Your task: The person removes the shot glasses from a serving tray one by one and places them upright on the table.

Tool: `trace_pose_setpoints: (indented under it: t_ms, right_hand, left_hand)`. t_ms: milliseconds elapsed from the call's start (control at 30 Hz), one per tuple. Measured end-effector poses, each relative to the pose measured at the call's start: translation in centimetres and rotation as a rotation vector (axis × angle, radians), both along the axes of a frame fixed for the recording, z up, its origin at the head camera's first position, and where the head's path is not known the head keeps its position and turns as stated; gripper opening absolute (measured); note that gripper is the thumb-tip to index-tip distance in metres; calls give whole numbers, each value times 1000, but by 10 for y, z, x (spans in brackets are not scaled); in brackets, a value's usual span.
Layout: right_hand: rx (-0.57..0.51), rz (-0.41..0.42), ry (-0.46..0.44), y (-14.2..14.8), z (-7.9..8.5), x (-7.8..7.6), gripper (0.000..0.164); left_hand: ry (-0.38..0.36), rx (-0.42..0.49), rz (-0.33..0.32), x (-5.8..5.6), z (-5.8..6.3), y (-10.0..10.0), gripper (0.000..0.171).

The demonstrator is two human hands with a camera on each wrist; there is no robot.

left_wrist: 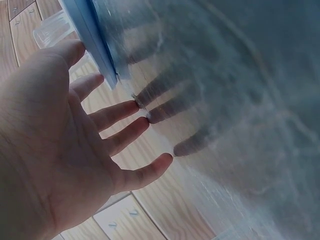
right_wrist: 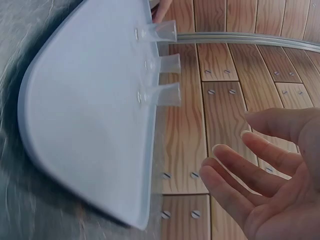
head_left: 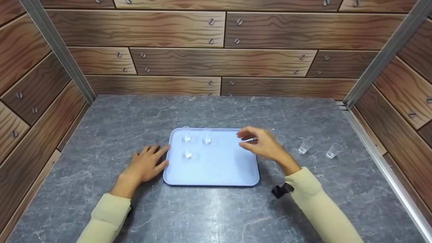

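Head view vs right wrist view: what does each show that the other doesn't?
Only head: the loose clear cups on the table to the right of the tray, both pale sleeves, and the black device at the right wrist.

Only right wrist: the palm side of the right hand, fingers apart with nothing visible between them, and side-on profiles of the tray cups.

Both: the blue tray with three clear cups standing on it, the right hand, and the left hand, barely in frame at the right wrist.
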State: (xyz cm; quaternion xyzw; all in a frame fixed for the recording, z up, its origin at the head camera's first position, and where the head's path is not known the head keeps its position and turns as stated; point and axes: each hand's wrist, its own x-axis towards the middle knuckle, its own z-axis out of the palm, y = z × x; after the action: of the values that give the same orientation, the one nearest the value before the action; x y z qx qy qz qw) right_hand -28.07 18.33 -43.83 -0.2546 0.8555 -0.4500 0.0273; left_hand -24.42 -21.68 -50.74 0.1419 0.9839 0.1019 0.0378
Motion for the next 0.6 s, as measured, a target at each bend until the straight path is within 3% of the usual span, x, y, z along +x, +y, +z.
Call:
trace_pose_setpoints:
  t_ms: [367, 600]
  right_hand:
    - [45, 85, -91, -32, -17, -8, 30]
    - [59, 50, -82, -47, -18, -17, 31]
  left_hand:
    - [-16, -10, 6, 0, 0, 2, 56]
    - [-21, -4, 12, 0, 0, 2, 56]
